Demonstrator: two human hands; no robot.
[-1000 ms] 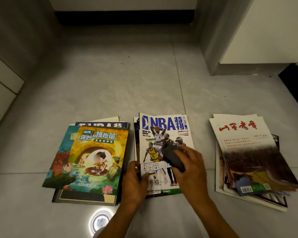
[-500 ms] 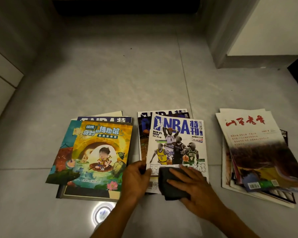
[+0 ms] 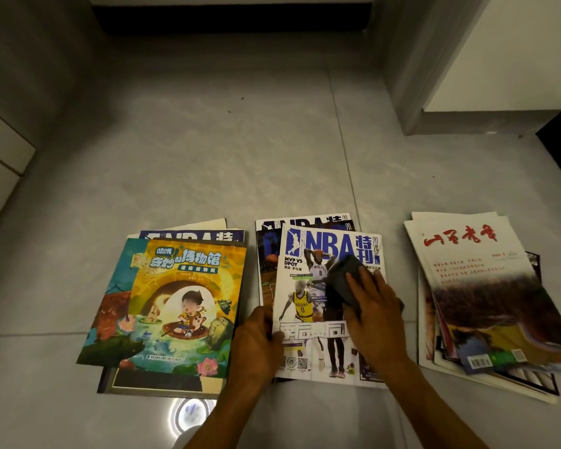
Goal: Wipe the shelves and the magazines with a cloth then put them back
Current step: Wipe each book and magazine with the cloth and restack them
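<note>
On the floor between two other piles, the right hand (image 3: 374, 306) has pushed the dark cloth (image 3: 344, 280) from the basketball magazine's (image 3: 324, 299) near edge to mid-cover, fingers flat, while the left hand (image 3: 256, 338) pinches its left edge, so wiping continues.

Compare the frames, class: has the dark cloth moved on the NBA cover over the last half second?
Yes. The dark cloth, pressed under the right hand, has moved from the cover's bottom edge up toward the title of the NBA magazine.
</note>
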